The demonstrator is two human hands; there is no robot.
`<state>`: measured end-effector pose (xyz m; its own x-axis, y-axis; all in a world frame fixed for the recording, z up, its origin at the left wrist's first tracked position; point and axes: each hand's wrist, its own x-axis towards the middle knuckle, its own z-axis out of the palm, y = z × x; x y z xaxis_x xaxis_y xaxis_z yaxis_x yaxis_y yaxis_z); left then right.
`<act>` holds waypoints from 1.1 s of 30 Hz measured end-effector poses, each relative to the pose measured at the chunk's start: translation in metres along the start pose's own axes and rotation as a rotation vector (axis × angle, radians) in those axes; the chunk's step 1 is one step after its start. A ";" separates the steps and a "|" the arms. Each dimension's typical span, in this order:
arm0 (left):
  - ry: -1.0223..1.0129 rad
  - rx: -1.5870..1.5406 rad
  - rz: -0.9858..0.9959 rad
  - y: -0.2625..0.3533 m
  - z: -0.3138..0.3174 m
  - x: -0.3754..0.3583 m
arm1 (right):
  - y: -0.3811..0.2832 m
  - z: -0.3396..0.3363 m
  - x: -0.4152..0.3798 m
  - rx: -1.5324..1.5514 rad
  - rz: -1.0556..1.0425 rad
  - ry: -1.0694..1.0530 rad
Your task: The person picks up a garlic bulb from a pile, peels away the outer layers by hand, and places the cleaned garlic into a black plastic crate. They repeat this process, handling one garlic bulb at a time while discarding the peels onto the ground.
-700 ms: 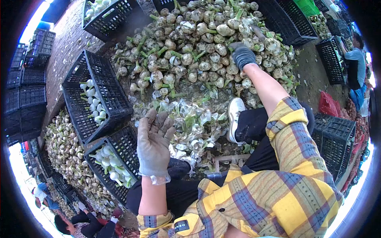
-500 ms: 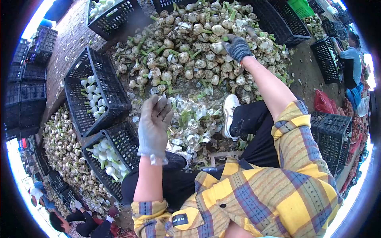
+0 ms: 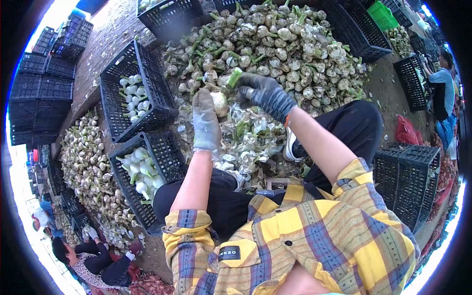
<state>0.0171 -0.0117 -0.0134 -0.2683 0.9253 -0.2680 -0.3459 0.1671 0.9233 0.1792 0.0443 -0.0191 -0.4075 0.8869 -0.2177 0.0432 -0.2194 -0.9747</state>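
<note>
A pale garlic bulb (image 3: 219,104) with a cut green stem is between my two gloved hands above the peelings. My left hand (image 3: 205,120), in a light grey glove, is cupped against the bulb's left side with its fingers together. From the right, my right hand (image 3: 265,94), in a darker grey knit glove, closes around the stem, whose green end (image 3: 234,77) sticks up past the fingers. Papery garlic skins (image 3: 246,140) lie on the ground below. Just beyond my hands rises a big heap of unpeeled garlic (image 3: 275,49).
To my left, two black crates (image 3: 173,110) (image 3: 145,216) hold peeled white bulbs. Another garlic heap (image 3: 88,182) lies past them. More crates (image 3: 408,182) stand at right, near a red bag (image 3: 408,130). Co-workers sit at lower left (image 3: 101,265) and far right (image 3: 441,93).
My right hand has come back from the heap toward my left, bringing a garlic bulb by its stem. The left hand has risen slightly and now touches the bulb. The view has shifted.
</note>
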 end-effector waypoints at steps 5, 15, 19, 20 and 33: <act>0.011 0.131 0.283 -0.011 -0.009 -0.001 | -0.018 0.030 -0.024 0.149 0.209 0.061; -0.042 0.784 0.688 0.004 -0.003 -0.009 | -0.019 0.014 -0.021 0.105 0.322 -0.120; -0.028 0.788 0.698 0.004 0.000 -0.010 | -0.015 0.002 -0.025 0.089 0.267 -0.179; -0.039 0.750 0.680 -0.001 -0.001 -0.008 | -0.012 0.000 -0.025 0.084 0.244 -0.195; 0.247 -0.050 -0.041 0.006 -0.018 0.009 | 0.020 0.003 -0.037 -0.995 0.034 -0.198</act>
<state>-0.0040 -0.0084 -0.0158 -0.4623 0.8062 -0.3693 -0.4029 0.1800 0.8974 0.1924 0.0059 -0.0303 -0.5317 0.7833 -0.3221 0.7610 0.2750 -0.5876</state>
